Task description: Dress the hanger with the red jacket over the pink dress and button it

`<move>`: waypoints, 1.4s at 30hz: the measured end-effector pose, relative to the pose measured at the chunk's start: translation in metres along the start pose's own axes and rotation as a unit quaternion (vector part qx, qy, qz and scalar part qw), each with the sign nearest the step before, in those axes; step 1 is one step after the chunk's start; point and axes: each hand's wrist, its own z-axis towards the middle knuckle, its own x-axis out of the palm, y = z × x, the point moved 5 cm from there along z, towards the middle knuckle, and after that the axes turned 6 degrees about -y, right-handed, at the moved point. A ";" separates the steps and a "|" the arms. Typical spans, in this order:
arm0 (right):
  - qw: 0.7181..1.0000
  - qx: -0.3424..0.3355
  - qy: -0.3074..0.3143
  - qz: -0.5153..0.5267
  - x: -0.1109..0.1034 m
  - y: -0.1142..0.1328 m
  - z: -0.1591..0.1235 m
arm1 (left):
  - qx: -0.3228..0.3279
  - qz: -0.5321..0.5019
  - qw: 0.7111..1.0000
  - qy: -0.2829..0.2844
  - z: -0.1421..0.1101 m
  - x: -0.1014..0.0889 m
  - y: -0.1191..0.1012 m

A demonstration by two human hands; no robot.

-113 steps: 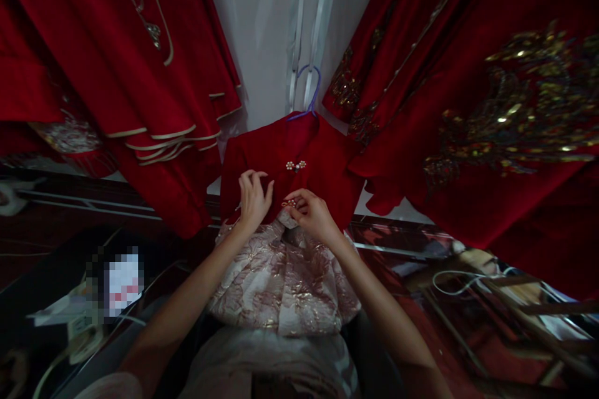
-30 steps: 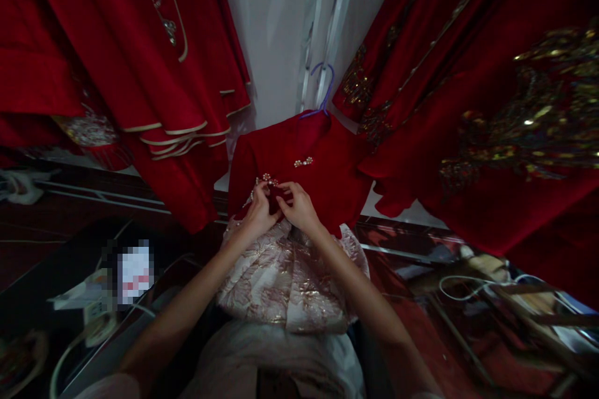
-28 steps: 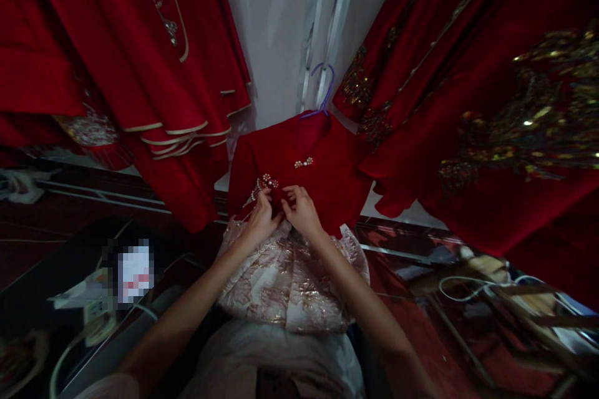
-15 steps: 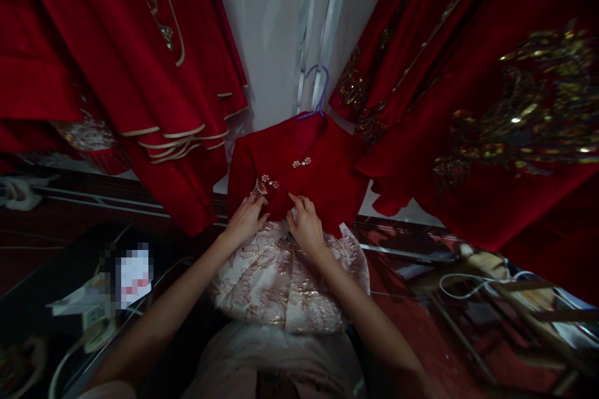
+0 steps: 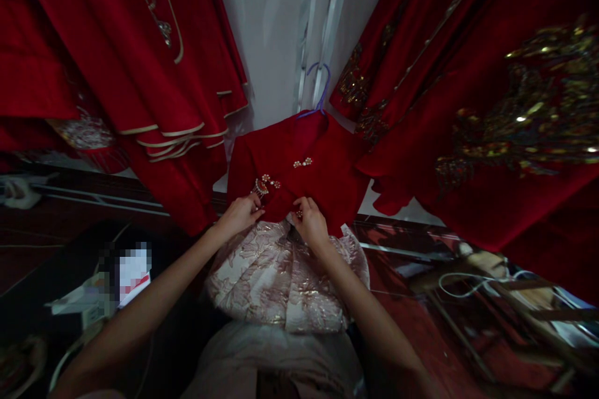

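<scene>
A small red jacket [image 5: 322, 181] is spread before me on a purple hanger [image 5: 322, 90]. Beaded flower fasteners [image 5: 302, 163] and a fan-shaped beaded ornament with tassels [image 5: 261, 186] decorate its front. Below it spreads a pale brocade skirt [image 5: 290, 274] with a shiny leaf pattern. With bent fingers, my left hand [image 5: 239, 215] grips the jacket's lower edge, just under the fan ornament. My right hand [image 5: 309, 221] pinches the jacket's front edge near the hem, where a small beaded fastener [image 5: 299, 214] shows by the fingertips.
Red garments [image 5: 116, 62] with pale piping hang at left. More red garments [image 5: 468, 199] with gold sequins hang at right, against a pale wall [image 5: 262, 31]. A dark surface [image 5: 60, 262] with papers lies lower left; a wooden frame [image 5: 468, 330] with white cord stands lower right.
My left hand has shifted slightly left and its fingers are drawn closer together. My right hand has moved slightly right and down, and the lower fastener now shows beside its fingers.
</scene>
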 end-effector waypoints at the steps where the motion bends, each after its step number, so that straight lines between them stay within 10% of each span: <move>1: 1.000 0.014 -0.005 -0.007 0.000 -0.002 0.000 | -0.008 -0.020 1.000 0.000 -0.001 0.001 0.002; 11: 0.998 0.055 0.019 0.013 0.002 -0.015 0.003 | -0.019 -0.180 0.983 0.028 0.001 0.009 0.005; 23: 0.943 0.068 0.080 0.315 0.017 0.014 0.006 | -0.064 -0.251 0.964 0.054 0.001 0.017 0.009; 42: 0.946 0.006 0.096 0.311 0.033 0.023 0.020 | -0.071 -0.322 0.942 0.061 -0.001 0.027 0.001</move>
